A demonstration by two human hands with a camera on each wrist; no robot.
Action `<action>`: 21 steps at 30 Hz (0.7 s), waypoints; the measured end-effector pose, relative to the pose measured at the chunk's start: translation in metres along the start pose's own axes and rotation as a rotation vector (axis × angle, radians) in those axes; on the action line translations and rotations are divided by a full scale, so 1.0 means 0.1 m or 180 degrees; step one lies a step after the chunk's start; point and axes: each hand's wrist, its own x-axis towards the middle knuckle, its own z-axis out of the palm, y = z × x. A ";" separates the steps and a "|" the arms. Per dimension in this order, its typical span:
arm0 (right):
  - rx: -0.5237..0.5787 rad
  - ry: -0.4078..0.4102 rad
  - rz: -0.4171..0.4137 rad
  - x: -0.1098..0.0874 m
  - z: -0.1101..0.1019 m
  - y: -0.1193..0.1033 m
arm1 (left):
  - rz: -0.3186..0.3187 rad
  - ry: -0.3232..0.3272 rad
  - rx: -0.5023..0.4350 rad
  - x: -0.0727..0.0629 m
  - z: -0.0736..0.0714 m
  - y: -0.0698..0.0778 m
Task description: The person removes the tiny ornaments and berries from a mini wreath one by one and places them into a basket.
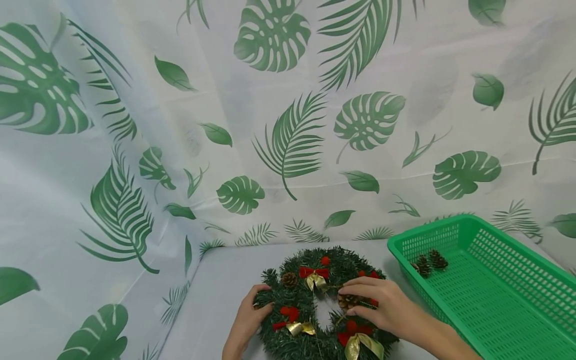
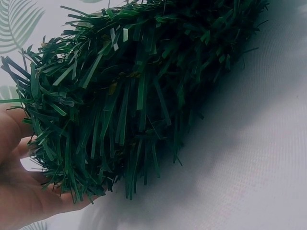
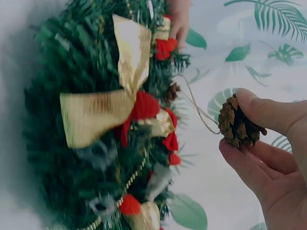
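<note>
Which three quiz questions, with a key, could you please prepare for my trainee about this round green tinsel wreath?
1. Which hand pinches a brown scaly pine cone? (A) left (B) right (C) both
2. True or false: other small cones lie inside the green rectangular latticed plastic basket.
3. Complete: the left hand grips the wreath at its ___ edge.

Key: 1. B, right hand; 2. true; 3. outer.

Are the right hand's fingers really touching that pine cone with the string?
Touching. The right wrist view shows it: thumb against one side of the pine cone, fingers against the other.
</note>
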 end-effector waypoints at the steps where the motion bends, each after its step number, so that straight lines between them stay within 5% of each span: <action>1: -0.0014 -0.0024 0.0018 0.00 -0.03 0.01 | 0.0001 0.0002 0.0005 0.00 0.00 0.00; 15: 0.0101 -0.0153 0.0368 -0.01 -0.49 0.11 | -0.0070 -0.0028 0.0038 -0.01 -0.01 0.02; 21: 0.0303 -0.0270 0.0804 -0.01 -0.67 0.13 | -0.0075 -0.0005 0.0073 0.00 0.00 0.01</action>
